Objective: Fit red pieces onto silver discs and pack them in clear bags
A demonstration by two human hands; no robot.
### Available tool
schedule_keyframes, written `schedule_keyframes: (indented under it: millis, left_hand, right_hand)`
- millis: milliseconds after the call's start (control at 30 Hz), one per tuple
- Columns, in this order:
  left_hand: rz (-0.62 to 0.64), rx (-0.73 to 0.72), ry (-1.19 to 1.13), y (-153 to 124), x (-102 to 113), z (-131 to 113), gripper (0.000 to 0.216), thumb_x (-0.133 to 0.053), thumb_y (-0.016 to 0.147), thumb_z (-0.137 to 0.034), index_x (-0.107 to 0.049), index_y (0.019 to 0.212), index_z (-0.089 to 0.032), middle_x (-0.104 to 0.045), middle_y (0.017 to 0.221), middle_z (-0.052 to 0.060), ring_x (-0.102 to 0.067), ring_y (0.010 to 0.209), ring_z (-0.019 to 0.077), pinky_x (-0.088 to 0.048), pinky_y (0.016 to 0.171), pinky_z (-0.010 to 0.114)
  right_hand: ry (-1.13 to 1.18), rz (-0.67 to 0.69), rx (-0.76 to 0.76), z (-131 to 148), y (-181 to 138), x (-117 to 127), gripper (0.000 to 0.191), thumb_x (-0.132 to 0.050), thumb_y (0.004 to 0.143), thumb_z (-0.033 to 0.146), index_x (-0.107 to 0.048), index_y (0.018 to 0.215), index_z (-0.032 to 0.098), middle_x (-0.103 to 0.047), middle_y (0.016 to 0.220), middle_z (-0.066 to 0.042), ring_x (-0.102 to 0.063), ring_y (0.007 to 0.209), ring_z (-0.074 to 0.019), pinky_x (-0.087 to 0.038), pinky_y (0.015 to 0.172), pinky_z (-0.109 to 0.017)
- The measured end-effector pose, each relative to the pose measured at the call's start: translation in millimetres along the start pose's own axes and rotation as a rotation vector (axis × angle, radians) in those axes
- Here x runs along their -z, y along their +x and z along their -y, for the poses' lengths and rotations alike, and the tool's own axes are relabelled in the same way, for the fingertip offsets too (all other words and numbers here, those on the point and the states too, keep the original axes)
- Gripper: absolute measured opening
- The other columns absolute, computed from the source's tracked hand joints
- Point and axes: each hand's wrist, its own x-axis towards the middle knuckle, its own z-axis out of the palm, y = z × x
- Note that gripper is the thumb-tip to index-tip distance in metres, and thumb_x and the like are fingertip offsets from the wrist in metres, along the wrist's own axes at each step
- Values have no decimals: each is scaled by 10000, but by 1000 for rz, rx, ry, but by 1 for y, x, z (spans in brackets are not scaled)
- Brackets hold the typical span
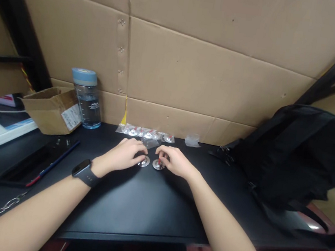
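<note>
Two small shiny metal discs that look like finger cymbals lie close together on the black table (132, 207). My left hand (123, 154), with a dark watch on its wrist, has thumb and fingertips closed over the left finger cymbal (144, 162). Thumb and fingers of my right hand (175, 159) pinch the red loop at the centre of the right finger cymbal (158, 165). Behind the hands runs a row of clear plastic packets (148, 133) holding more such discs with red loops. An opened clear bag (151, 142) lies just in front of that row.
On the left stand a water bottle (87, 104) and an open cardboard box (52, 112), with a dark tablet-like slab (39, 160) before them. A clear wrapper (192, 140) lies at the back. The right side holds a black backpack (299, 155). Cardboard panels (192, 75) close off the rear.
</note>
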Motion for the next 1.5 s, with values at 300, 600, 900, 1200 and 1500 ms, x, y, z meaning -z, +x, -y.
schedule_keyframes:
  millis: [300, 600, 900, 1200, 1500]
  left_hand:
    - [65, -39, 8, 0, -4, 2, 137, -635, 919, -284, -768, 886, -285, -765, 891, 35, -690, 902, 231, -442, 849, 325]
    - [-61, 89, -245, 3, -4, 0, 208, -516, 985, -328, -684, 904, -234, -760, 902, 22, -695, 802, 193, -487, 783, 289]
    - [-219, 178, -486, 8, -8, -14, 236, -563, 972, -399, -695, 953, -204, -764, 988, 45, -705, 896, 213, -524, 854, 320]
    - [-241, 172, -440, 6, -10, -22, 211, -587, 963, -385, -705, 931, -213, -764, 958, 20, -710, 898, 195, -512, 849, 294]
    - [-301, 335, -190, 7, -24, -9, 472, -513, 990, -445, -516, 1366, -161, -685, 1299, 148, -655, 1198, 293, -482, 1033, 426]
  right_hand:
    - [-194, 90, -69, -18, -2, -6, 168, -670, 856, 136, -769, 899, 265, -741, 898, -26, -671, 809, -184, -444, 716, -274]
    - [109, -87, -95, -9, 4, -14, 79, -625, 900, 180, -676, 841, 194, -700, 920, -45, -667, 794, -157, -506, 764, -290]
    - [791, -261, -250, 11, 11, -28, 300, -694, 879, 473, -613, 931, 189, -663, 1163, -86, -748, 841, -199, -531, 498, -212]
    - [1003, -142, -303, 16, 9, -28, 415, -683, 920, 443, -609, 1292, 277, -673, 1142, -70, -777, 799, -175, -637, 735, -293]
    - [788, -285, -263, -3, 10, -8, 482, -823, 768, 373, -658, 1200, 237, -659, 1184, -74, -750, 797, -173, -619, 709, -305]
